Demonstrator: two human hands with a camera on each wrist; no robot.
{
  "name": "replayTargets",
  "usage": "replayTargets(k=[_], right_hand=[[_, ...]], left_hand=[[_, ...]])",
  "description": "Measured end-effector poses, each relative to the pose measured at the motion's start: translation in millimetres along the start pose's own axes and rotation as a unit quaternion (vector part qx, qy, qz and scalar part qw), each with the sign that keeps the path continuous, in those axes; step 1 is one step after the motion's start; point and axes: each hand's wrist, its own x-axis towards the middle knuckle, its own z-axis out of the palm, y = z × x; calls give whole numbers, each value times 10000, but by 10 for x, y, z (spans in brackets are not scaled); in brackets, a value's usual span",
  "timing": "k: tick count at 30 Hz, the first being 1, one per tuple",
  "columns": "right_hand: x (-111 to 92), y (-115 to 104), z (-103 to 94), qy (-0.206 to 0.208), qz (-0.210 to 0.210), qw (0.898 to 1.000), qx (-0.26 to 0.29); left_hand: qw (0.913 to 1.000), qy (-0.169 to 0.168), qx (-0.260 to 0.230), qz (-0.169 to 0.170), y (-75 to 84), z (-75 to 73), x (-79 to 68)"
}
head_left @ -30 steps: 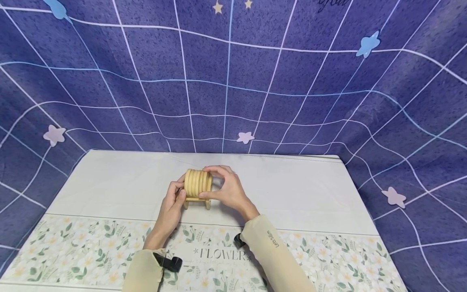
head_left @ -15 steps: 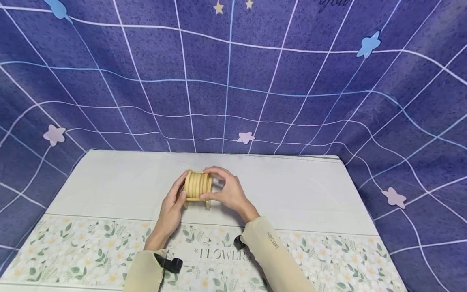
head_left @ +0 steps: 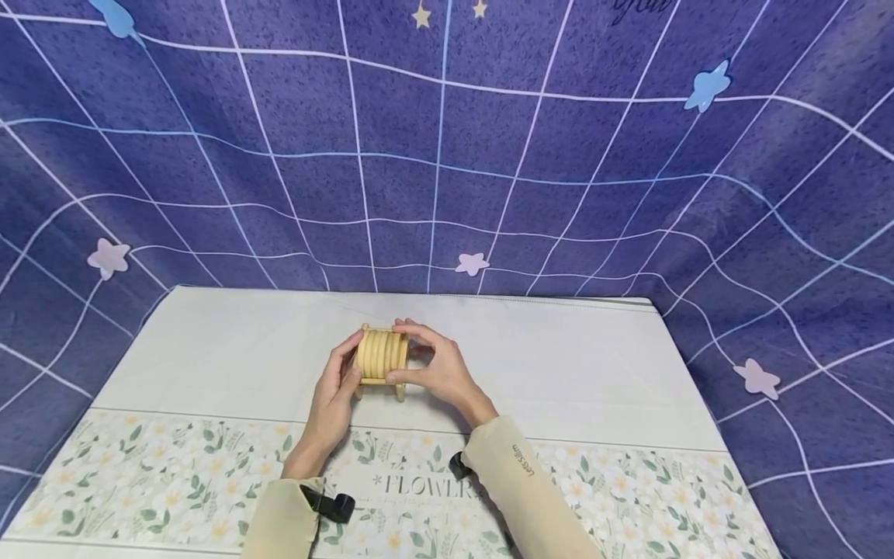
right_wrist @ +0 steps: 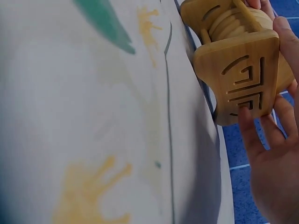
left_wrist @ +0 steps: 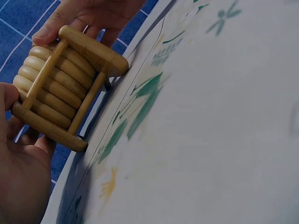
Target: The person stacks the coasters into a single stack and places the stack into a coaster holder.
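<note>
Several round wooden coasters (head_left: 377, 354) stand on edge in a row inside a wooden coaster rack (head_left: 401, 393), slightly left of the table's middle. My left hand (head_left: 331, 396) holds the rack's left end, thumb at the front and fingers reaching up along the side. At the opposite end, my right hand (head_left: 440, 371) spans the row, its thumb low at the front and its fingertips on top. In the right wrist view, one finger (right_wrist: 250, 133) touches the carved end panel (right_wrist: 238, 74). Side bars (left_wrist: 44, 77) cross in front of the coasters in the left wrist view.
Beneath the rack is a white table cover (head_left: 559, 365). A floral band with the word FLOWER (head_left: 427, 486) runs along the near side. Behind the table hangs a blue curtain (head_left: 398, 186) with grid lines and stars. Black straps (head_left: 328, 505) sit on both wrists.
My left hand's fingers have slid up along the rack's left end, and their tips now lie at its top edge. The right hand keeps nearly the same hold. The rack stays in place.
</note>
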Motion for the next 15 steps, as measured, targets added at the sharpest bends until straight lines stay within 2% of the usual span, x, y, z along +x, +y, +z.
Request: replayTargets(k=[9, 15], right_hand=[[-6, -6, -4, -116, 66, 9999, 35], [-9, 12, -4, -73, 38, 10000, 33]], left_hand=[[9998, 117, 133, 41, -42, 12, -11], [10000, 76, 15, -18, -53, 20, -12]])
